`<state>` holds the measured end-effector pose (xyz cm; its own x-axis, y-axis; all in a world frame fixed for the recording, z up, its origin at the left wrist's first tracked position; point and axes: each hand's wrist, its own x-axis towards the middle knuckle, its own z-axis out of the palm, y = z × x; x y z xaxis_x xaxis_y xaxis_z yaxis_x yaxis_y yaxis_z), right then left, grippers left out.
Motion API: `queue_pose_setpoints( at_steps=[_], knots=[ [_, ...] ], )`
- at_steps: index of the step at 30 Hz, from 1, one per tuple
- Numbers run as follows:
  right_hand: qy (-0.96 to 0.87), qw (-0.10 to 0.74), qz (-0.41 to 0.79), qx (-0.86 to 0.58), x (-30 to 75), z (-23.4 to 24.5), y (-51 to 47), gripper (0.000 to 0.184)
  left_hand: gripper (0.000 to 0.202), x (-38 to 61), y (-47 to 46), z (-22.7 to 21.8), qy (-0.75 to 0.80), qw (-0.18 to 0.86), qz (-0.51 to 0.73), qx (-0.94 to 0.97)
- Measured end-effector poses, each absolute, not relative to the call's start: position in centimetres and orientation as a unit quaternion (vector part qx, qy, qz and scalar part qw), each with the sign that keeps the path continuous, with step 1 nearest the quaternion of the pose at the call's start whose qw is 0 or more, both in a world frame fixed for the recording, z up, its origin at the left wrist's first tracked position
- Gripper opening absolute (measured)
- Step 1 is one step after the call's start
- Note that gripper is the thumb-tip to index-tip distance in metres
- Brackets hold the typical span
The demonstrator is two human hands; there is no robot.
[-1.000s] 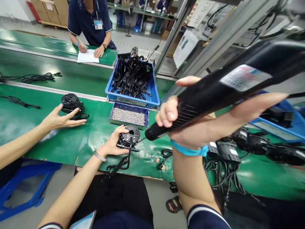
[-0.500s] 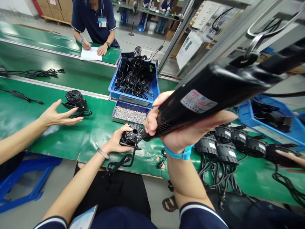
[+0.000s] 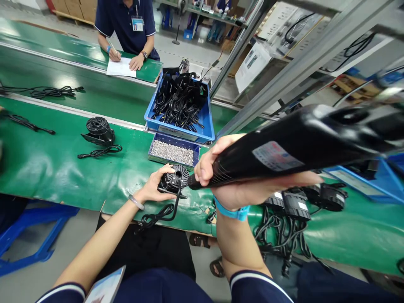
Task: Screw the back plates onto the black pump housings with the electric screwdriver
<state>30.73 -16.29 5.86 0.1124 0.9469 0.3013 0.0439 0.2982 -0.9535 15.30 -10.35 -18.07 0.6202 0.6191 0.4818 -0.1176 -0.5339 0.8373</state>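
My left hand grips a round black ribbed housing with a cord, holding it against the green bench. The cord lies coiled towards the bench's front edge. My right hand is wrapped round a black electric screwdriver with a label on its side. The screwdriver slants down to the left, and its nose meets the right side of the housing. Whether a screw sits under the tip is hidden. Just behind the housing stands a small blue tray of screws.
A blue bin of black corded parts stands behind the screws. Another black housing sits to the left. Several finished-looking housings with cords lie at the right. A person writes across the bench. A metal post rises at the back.
The screwdriver's rear end has swung lower and to the right, its nose staying at the housing. The neighbour's hand at left has withdrawn. At right, another hand and some housings have left view.
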Motion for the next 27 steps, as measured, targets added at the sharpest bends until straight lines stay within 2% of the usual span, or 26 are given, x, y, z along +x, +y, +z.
queue_pose_setpoints(
  at_steps=[3, 7, 12, 15, 19, 25, 27],
  knots=[
    [-0.506, 0.653, 0.387, -0.410, 30.5, 4.7, -16.2, 0.074, 0.079, 15.4, -10.1, -18.1, 0.168, 0.442, 0.401, 0.785],
    [-0.522, 0.661, 0.345, -0.413, 30.9, 4.4, -16.2, 0.071, 0.078, 15.5, -9.7, -17.4, 0.173, 0.431, 0.396, 0.792],
    [-0.479, 0.684, 0.286, -0.470, 31.2, 8.3, -16.6, 0.079, 0.075, 15.7, -9.6, -16.9, 0.150, 0.430, 0.407, 0.792],
    [-0.489, 0.720, 0.250, -0.424, 30.1, 10.0, -15.9, 0.084, 0.077, 16.0, -9.7, -17.5, 0.155, 0.431, 0.410, 0.789],
    [-0.489, 0.744, 0.306, -0.337, 28.7, 8.8, -14.0, 0.079, 0.080, 16.6, -10.0, -18.1, 0.154, 0.435, 0.410, 0.787],
    [-0.480, 0.718, 0.383, -0.328, 28.6, 5.5, -12.6, 0.084, 0.077, 17.0, -10.2, -17.4, 0.128, 0.428, 0.422, 0.789],
    [-0.479, 0.706, 0.404, -0.330, 28.4, 5.8, -12.7, 0.079, 0.076, 17.0, -10.4, -16.9, 0.123, 0.421, 0.427, 0.791]
  ],
)
